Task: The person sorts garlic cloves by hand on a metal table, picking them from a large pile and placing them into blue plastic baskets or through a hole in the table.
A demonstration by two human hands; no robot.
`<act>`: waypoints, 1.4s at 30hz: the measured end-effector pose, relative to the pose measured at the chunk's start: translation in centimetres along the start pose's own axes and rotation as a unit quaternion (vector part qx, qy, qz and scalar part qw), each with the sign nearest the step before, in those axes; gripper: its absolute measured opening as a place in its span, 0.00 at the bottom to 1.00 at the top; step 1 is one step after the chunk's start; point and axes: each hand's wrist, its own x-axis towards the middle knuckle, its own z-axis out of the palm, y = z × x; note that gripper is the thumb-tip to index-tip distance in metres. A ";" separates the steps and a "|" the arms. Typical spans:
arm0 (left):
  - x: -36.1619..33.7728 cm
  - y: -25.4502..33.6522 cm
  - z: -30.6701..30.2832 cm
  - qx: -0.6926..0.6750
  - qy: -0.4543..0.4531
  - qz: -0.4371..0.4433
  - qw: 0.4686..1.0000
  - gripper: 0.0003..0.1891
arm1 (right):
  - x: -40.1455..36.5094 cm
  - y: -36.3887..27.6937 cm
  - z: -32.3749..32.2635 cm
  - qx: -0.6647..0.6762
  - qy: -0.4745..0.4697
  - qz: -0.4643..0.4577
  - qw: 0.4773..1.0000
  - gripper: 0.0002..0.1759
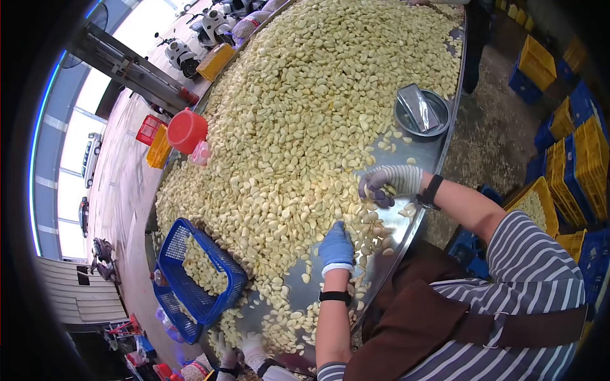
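A wide heap of pale, flat oval pieces (pixel 286 133), looking like peeled garlic cloves, covers the metal table (pixel 397 155). My left hand (pixel 337 247), in a blue glove, lies on the near side of the heap. Its fingers are stretched out, back of the hand upward, and what is under them is hidden. My right hand (pixel 384 184) wears a pale striped glove with dark fingertips. Its fingers curl around a few pale pieces, just above the table's near edge. Loose pieces (pixel 375 238) are scattered on the bare metal between the hands.
A blue basket (pixel 213 273) partly filled with pieces stands left. Beside it work another person's gloved hands (pixel 244 349). A steel bowl (pixel 438 130) with a flat metallic object inside sits right. A red container (pixel 187 131) stands at the far edge. Stacked crates (pixel 569 171) line the right.
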 end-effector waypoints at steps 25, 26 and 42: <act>-6.8 -8.5 -0.3 -0.671 0.047 -0.317 0.669 0.12 | 7.7 3.0 4.9 -0.205 0.003 0.041 0.978 0.18; -6.0 -8.2 1.1 -0.672 0.046 -0.316 0.669 0.12 | 7.0 2.4 5.2 -0.113 0.035 0.044 0.992 0.18; -6.5 -7.1 2.6 -0.176 0.036 -0.246 0.953 0.22 | 9.3 8.5 4.9 -0.850 -0.004 -0.151 0.505 0.07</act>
